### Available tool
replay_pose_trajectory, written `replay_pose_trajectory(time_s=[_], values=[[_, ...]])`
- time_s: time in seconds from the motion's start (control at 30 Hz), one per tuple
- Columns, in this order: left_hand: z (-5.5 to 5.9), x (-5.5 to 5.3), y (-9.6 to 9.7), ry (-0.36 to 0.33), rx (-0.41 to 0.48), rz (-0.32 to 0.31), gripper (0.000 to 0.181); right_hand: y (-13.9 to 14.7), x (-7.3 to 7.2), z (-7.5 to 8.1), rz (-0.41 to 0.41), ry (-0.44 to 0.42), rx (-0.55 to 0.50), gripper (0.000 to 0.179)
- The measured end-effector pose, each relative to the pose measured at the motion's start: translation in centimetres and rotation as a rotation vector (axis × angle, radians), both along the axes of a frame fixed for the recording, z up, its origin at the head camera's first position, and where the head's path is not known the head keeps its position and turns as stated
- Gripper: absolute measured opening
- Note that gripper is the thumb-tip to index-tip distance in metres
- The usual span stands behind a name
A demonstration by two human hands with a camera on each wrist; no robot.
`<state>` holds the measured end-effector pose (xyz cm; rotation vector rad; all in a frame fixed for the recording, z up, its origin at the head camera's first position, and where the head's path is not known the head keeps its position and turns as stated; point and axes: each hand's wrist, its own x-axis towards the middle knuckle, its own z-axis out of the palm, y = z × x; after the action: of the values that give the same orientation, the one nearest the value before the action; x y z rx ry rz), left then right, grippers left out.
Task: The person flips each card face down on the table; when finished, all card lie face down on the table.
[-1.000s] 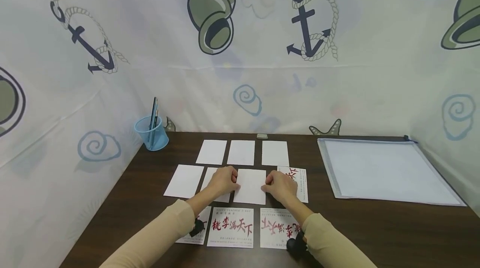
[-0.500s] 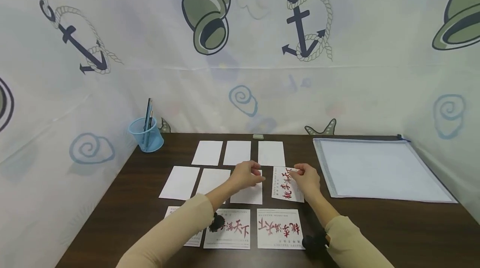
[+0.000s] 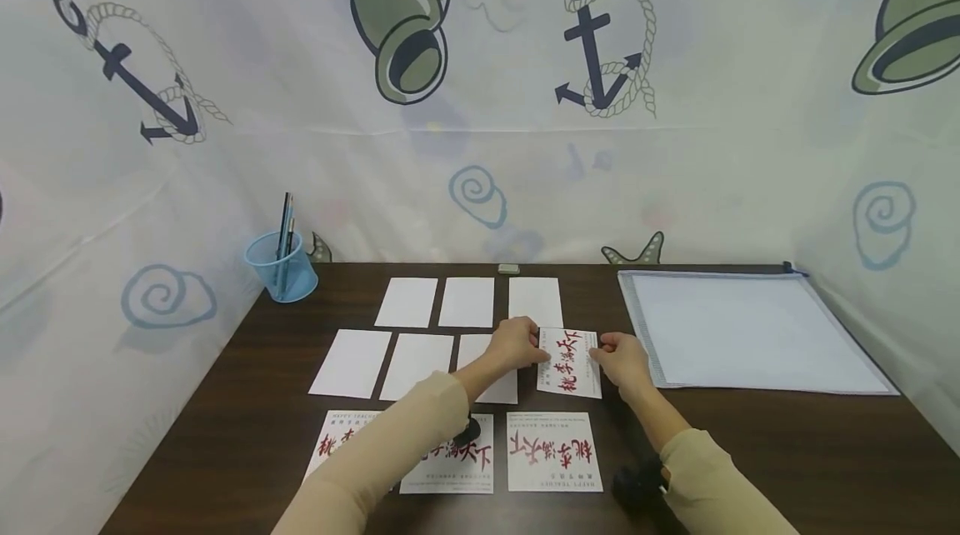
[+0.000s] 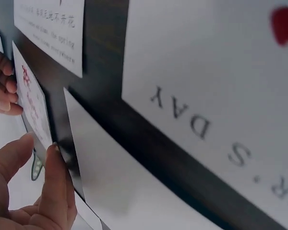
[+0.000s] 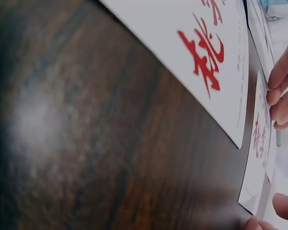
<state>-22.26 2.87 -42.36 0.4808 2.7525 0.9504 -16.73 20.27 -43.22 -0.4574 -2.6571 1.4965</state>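
A white card (image 3: 568,375) with red brush characters lies at the right end of the middle row. My left hand (image 3: 517,345) has its thumb and fingertips at the card's left edge. Across from it, my right hand (image 3: 624,358) is at the right edge, thumb tip overlapping the card. In the left wrist view, the left thumb (image 4: 20,148) and index finger stand apart at that edge. A gap also shows between thumb and finger of the right hand (image 5: 283,208) in the right wrist view. The left forearm partly covers the blank card (image 3: 498,389) beside it.
Blank cards (image 3: 468,302) fill the back row, with more left of my hands. Printed cards (image 3: 555,468) form the front row, partly under my left sleeve. A blue pencil cup (image 3: 282,272) stands back left; a large white pad (image 3: 757,331) lies right.
My left hand has moved right from the blank card to the printed card's left edge. The right hand went first to the printed card, then to its right edge.
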Motion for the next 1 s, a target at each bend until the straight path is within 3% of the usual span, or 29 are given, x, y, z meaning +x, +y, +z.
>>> replay_pose_trajectory(time_s=[0.1, 0.33, 0.73, 1.0], values=[[0.00, 0.15, 0.23, 0.047, -0.062, 0.000, 0.035, -0.07, -0.08, 0.15, 0.011, 0.001, 0.016, 0.034], [0.00, 0.47, 0.63, 0.069, -0.089, -0.005, 0.036, -0.11, -0.55, 0.15, 0.003, 0.017, 0.078, 0.027], [-0.16, 0.56, 0.88, 0.073, -0.088, -0.006, 0.037, 0.45, -0.69, -0.04, -0.033, 0.017, -0.068, 0.023], [-0.34, 0.57, 0.83, 0.070, -0.092, -0.001, 0.041, 0.27, -0.43, -0.47, -0.065, 0.055, -0.040, 0.020]])
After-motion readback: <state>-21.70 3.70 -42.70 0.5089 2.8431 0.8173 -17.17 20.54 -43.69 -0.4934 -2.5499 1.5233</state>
